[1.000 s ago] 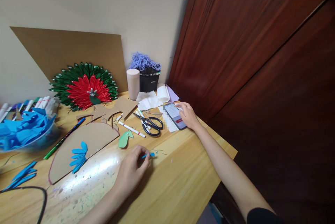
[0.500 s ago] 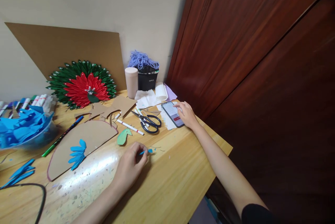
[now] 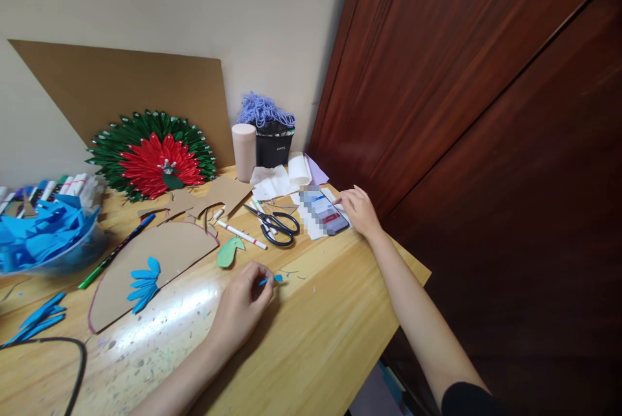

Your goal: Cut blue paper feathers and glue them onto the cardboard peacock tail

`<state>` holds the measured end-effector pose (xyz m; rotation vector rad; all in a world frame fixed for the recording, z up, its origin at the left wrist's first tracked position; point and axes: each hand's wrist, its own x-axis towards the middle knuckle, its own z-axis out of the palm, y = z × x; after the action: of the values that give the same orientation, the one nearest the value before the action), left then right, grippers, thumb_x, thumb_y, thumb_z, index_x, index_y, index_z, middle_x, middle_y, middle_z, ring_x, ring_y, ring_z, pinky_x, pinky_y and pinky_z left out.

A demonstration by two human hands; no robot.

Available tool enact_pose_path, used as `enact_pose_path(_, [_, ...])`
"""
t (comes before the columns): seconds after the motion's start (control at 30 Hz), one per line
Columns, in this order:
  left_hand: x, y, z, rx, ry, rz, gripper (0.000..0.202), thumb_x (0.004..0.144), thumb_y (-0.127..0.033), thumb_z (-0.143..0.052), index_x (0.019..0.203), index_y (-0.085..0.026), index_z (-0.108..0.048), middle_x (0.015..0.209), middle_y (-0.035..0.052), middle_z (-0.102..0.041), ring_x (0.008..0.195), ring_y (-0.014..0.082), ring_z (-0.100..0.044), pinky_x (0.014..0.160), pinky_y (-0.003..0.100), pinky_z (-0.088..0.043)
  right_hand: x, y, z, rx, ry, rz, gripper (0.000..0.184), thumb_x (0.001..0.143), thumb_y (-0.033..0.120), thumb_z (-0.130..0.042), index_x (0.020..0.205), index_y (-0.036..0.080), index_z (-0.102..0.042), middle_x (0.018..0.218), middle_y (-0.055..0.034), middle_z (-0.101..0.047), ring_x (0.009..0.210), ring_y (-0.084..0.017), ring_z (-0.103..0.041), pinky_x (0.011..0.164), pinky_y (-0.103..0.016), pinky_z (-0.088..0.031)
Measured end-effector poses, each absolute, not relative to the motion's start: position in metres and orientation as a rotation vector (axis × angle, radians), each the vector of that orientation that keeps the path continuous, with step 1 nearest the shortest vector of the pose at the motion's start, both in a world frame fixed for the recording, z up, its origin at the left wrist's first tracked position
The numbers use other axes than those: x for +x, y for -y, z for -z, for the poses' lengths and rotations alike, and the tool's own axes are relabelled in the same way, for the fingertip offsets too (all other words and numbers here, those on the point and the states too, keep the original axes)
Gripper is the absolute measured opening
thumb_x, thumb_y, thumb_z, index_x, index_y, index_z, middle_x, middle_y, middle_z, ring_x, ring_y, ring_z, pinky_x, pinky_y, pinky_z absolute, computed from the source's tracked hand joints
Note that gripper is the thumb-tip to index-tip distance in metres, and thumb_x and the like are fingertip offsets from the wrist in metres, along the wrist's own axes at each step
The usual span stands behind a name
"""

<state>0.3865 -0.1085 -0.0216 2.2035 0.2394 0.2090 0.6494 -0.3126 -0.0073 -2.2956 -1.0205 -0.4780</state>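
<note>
My left hand (image 3: 240, 304) rests on the wooden table (image 3: 315, 338) and pinches a small blue paper piece (image 3: 276, 279) between thumb and fingertips. My right hand (image 3: 358, 210) lies at the right edge of a phone (image 3: 324, 211) with a lit screen, fingers loosely stretched and touching it. Black scissors (image 3: 276, 227) lie just left of the phone. A half-round cardboard shape (image 3: 146, 267) with several blue paper petals (image 3: 142, 282) glued on lies to the left of my left hand. A green paper cutout (image 3: 229, 252) sits between them.
A red and green paper fan (image 3: 151, 157) leans on a cardboard sheet (image 3: 121, 92) at the wall. A bowl of blue paper scraps (image 3: 46, 234) and markers sit far left. A beige cylinder (image 3: 243, 151), black cup with purple yarn (image 3: 275, 137) and tissues stand behind. A wooden door (image 3: 461, 111) is right.
My right hand has slid off the phone screen to its right edge, and the phone has shifted a little to the right. My left hand keeps its pinch on the blue piece.
</note>
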Motion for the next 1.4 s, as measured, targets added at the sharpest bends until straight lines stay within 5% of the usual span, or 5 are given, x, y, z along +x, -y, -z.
enact_pose_path(0.37, [0.387,0.109,0.021,2.223,-0.230,-0.235,0.016,0.085,-0.029,-0.043,0.081,-0.019,-0.055,0.080,0.0040,-0.062,0.072,0.0176,-0.057,0.065,0.030,-0.044,0.646,0.313,0.005,-2.253,1.021,0.387,0.026,0.089,0.027,-0.039,0.075,0.024,-0.061,0.082,-0.0009,-0.069,0.086,-0.019,-0.062,0.106,-0.046,-0.030])
enact_pose_path(0.6, [0.389,0.104,0.023,2.152,-0.412,-0.350,0.020,0.085,-0.035,-0.045,0.080,-0.018,-0.054,0.078,0.0031,-0.062,0.069,0.0168,-0.056,0.064,0.028,-0.043,0.610,0.280,-0.002,-2.114,0.882,0.346,0.022,0.091,0.029,-0.036,0.101,0.020,-0.054,0.096,-0.0069,-0.068,0.095,-0.019,-0.063,0.083,-0.034,-0.049])
enact_pose_path(0.8, [0.392,0.094,0.024,2.031,-0.497,-0.433,0.019,0.084,-0.034,-0.046,0.079,-0.018,-0.055,0.075,0.0014,-0.061,0.067,0.0145,-0.055,0.061,0.025,-0.042,0.544,0.215,-0.018,-1.898,1.188,-0.421,0.013,0.078,0.028,-0.060,0.086,0.018,-0.064,0.086,-0.0030,-0.069,0.078,-0.015,-0.063,0.073,-0.028,-0.049])
enact_pose_path(1.4, [0.393,0.096,0.023,2.010,-0.483,-0.366,0.020,0.083,-0.033,-0.050,0.082,-0.016,-0.059,0.074,0.0023,-0.061,0.063,0.0127,-0.052,0.058,0.024,-0.037,0.520,0.213,0.002,-1.820,1.170,-0.555,0.005,0.078,0.022,-0.059,0.079,0.018,-0.061,0.074,0.0003,-0.061,0.066,-0.012,-0.056,0.061,-0.023,-0.046])
